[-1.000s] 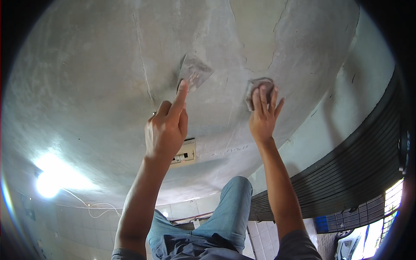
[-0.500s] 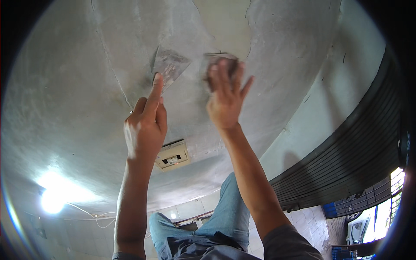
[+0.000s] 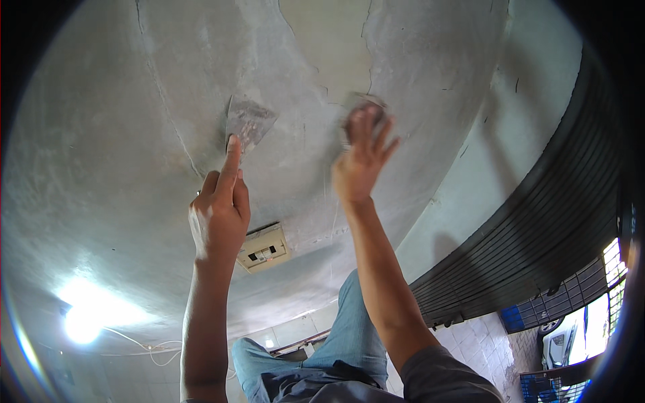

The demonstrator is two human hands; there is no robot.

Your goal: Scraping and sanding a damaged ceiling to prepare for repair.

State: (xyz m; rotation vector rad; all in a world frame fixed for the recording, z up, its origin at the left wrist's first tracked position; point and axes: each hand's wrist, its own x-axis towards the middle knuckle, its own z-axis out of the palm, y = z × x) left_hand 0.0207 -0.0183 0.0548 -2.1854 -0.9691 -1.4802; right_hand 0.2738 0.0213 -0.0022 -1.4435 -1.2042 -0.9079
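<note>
My left hand [image 3: 220, 213] grips a putty knife [image 3: 251, 122], its index finger stretched along the tool toward the flat, smeared metal blade. The blade is close to the grey plastered wall [image 3: 201, 80]; I cannot tell whether it touches. My right hand [image 3: 361, 168], blurred by motion, presses a dark brown sheet [image 3: 371, 102], which looks like sandpaper, on the wall with spread fingers. Most of that sheet lies hidden under the fingers. Just above it is the lower end of a paler, ragged-edged patch [image 3: 329, 47] in the plaster.
A cream electrical box [image 3: 266, 250] sits on the wall below my hands. A thin crack [image 3: 156, 84] runs down the wall at left. A bright lamp [image 3: 82, 322] with a cable shines at lower left. Dark ribbed shutter [image 3: 517, 228] curves along the right; a vehicle [image 3: 561, 346] shows beyond.
My right hand has slid with the sheet to the right and a little down along the wall. The left hand keeps its hold on the putty knife. The whole view has shifted slightly.
</note>
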